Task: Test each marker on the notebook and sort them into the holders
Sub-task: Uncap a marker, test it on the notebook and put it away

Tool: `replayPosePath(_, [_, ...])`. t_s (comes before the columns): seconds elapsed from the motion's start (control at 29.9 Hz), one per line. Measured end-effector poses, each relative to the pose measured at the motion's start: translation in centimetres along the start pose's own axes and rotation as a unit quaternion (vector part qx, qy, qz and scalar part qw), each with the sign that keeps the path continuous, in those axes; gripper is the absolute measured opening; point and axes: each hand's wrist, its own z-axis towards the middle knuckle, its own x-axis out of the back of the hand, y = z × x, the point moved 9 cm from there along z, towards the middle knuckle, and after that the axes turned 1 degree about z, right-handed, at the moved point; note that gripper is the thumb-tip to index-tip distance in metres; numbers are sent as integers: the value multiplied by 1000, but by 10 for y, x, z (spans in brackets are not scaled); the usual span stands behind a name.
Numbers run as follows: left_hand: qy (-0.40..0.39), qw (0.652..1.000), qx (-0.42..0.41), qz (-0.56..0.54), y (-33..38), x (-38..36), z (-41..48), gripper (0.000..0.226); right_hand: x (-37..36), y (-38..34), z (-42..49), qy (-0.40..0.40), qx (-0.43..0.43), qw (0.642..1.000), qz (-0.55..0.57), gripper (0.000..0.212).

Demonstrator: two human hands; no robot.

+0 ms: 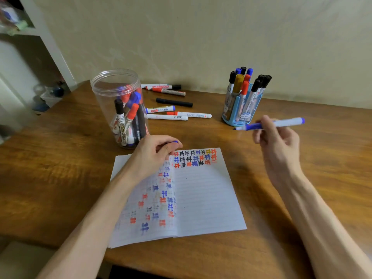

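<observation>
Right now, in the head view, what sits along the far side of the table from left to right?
Clear plastic jar holding markers → loose markers lying flat → blue pen holder filled with upright markers.

A wooden table (60, 158) stands against a pale wall (201, 37), with a white shelf unit (54, 49) at left.

clear jar (118, 107) blocks left | loose markers (173, 109) behind notebook (203, 198) | right tabletop (322, 168) open
</observation>
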Motion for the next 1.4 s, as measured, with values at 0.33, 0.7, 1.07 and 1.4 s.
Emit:
replayPosePath(0.33, [-12,997,-67,41,14,-17,-4,25,-22,39,-17,-44,-138,984,-101,24])
replayPosePath(0.7, [-12,990,-91,103,11,-22,-8,27,-37,49,-18,-98,-14,956,-277,14])
replayPosePath(1.07, [-7,989,-102,108,8,-21,-8,27,-42,45,-21,-112,32,946,-302,16])
replayPosePath(1.4, [-5,989,-99,114,6,-22,-8,27,-36,46,-18,-88,20,955,-284,12])
